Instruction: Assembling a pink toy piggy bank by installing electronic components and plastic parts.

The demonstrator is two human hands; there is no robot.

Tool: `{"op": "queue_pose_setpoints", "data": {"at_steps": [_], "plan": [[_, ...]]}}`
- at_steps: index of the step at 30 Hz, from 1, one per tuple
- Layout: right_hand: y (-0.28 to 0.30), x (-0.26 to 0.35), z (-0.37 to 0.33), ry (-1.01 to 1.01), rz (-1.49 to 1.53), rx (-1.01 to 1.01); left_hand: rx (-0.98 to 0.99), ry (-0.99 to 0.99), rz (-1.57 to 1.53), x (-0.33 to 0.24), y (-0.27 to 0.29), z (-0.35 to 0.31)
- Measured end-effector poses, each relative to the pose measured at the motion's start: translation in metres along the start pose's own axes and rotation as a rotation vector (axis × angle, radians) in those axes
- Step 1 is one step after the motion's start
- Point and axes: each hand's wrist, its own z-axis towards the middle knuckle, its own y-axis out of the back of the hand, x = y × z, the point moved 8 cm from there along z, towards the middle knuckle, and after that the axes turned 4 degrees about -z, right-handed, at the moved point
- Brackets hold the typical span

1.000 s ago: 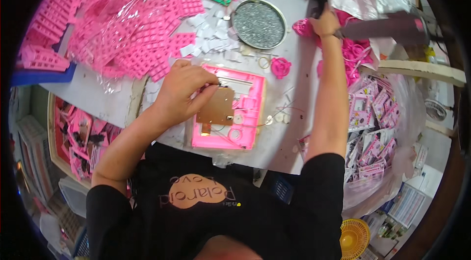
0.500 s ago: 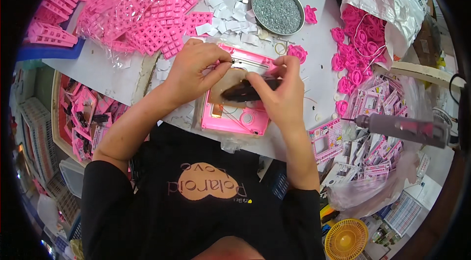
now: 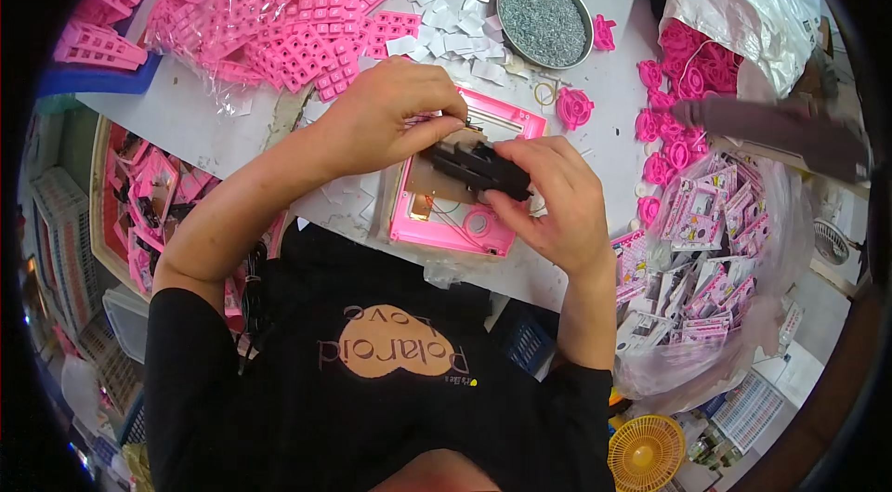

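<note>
In front of me on the table lies an open pink plastic housing (image 3: pixel 418 230) with a brown board (image 3: pixel 425 182) and thin wires inside. My right hand (image 3: pixel 560 199) grips a long black plastic part (image 3: pixel 483 169) above the middle of the housing, thumb on the near side and fingers on the far side. My left hand (image 3: pixel 395 116) is closed at the housing's far left edge, thumb against forefinger, by a small dark piece and wires. What exactly that pinch holds is too small to make out.
A round tin of small screws (image 3: pixel 544 20) stands beyond the housing, beside white paper slips (image 3: pixel 455 32) and pink keypads (image 3: pixel 316 27). Pink rings (image 3: pixel 574 107) lie to the right. A grey powered screwdriver (image 3: pixel 771 128) hangs over a bag of printed pink panels (image 3: pixel 706 241).
The black part has turned and sits more level over the housing, my right hand lower and further right. My left hand has shifted slightly right. The hanging screwdriver has swung away from me.
</note>
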Motion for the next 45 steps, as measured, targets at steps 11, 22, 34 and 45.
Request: {"op": "queue_pose_setpoints", "data": {"at_steps": [11,22,34,45], "plan": [[-0.026,-0.013,0.003,-0.108,0.078,-0.022,0.264,-0.253,0.247,-0.020,-0.003,0.012],[-0.025,-0.006,0.011,-0.036,0.048,0.077,0.279,-0.195,0.346,-0.027,-0.010,0.001],[-0.024,0.001,0.013,0.009,-0.023,0.085,0.258,-0.220,0.276,-0.015,-0.009,-0.005],[-0.024,0.023,0.012,-0.052,-0.317,0.145,0.313,0.263,0.022,-0.001,-0.014,0.016]]}}
